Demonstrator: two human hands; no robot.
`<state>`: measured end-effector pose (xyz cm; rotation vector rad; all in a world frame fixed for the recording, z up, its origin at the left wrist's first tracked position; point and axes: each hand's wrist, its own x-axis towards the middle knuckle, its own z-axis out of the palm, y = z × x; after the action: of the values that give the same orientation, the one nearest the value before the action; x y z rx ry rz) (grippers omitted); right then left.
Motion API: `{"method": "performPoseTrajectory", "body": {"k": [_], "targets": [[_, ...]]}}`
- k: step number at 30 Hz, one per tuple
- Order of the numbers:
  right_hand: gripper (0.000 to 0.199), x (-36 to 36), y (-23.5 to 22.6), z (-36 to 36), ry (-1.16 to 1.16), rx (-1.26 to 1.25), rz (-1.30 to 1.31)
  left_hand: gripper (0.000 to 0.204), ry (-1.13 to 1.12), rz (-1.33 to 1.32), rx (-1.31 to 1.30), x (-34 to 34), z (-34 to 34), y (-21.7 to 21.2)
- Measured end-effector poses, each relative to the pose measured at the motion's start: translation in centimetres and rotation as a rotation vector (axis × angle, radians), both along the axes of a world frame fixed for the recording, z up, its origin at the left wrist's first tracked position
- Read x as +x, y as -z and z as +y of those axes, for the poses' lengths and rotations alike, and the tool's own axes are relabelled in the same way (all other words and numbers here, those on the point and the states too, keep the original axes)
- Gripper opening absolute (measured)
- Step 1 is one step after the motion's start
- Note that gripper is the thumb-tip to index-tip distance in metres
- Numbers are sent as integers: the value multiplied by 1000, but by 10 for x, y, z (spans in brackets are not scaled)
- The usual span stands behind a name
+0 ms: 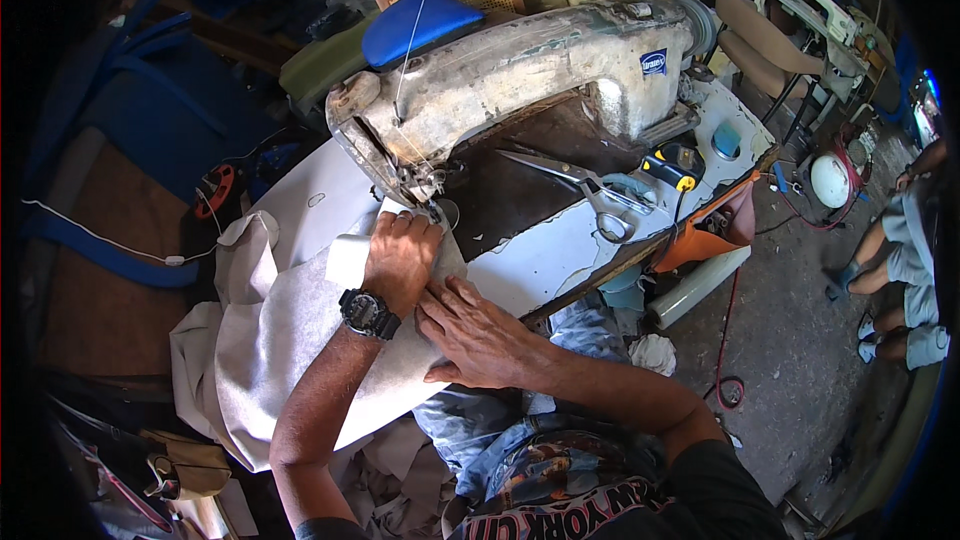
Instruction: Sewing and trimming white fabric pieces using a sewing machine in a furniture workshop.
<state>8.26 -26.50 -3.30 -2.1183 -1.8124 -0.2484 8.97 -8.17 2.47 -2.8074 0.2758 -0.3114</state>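
A worn, off-white sewing machine [500, 70] spans the table, its needle end [415, 180] just beyond my left hand. My left hand [402, 258], with a black watch on its wrist, has its fingers bent and close together on a pale grey-white fabric [290, 340] close to the needle. A small white flap [347, 260] shows beside that hand. Lying flat on the fabric, my right hand [480, 335] has its fingers spread and touches the left hand's heel. The fabric drapes over the table's left side in folds. My fingertips at the needle are partly hidden.
Scissors [600, 205] and a yellow-black tape measure [675, 166] lie under the machine's arm. An orange pouch [705, 230] hangs at the table edge above a pale roll [700, 287]. Another person's legs [890, 250] show at far right. A red cord [722, 380] lies on the floor.
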Motion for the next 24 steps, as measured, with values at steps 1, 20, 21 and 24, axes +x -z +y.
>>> {"method": "performPoseTrajectory", "body": {"k": [1, 20, 21, 24], "targets": [[90, -2, 3, -1, 13, 17, -27, 21, 0, 1, 4, 0, 2, 2], [97, -14, 0, -4, 91, -35, -126, 30, 145, -89, -123, -13, 10, 2], [97, -15, 1, -3, 92, -35, -125, 28, 158, -105, -95, -13, 7, 1], [98, -15, 5, -1, 106, 3, -120, 29, 121, -52, -71, -9, 3, -1]]}}
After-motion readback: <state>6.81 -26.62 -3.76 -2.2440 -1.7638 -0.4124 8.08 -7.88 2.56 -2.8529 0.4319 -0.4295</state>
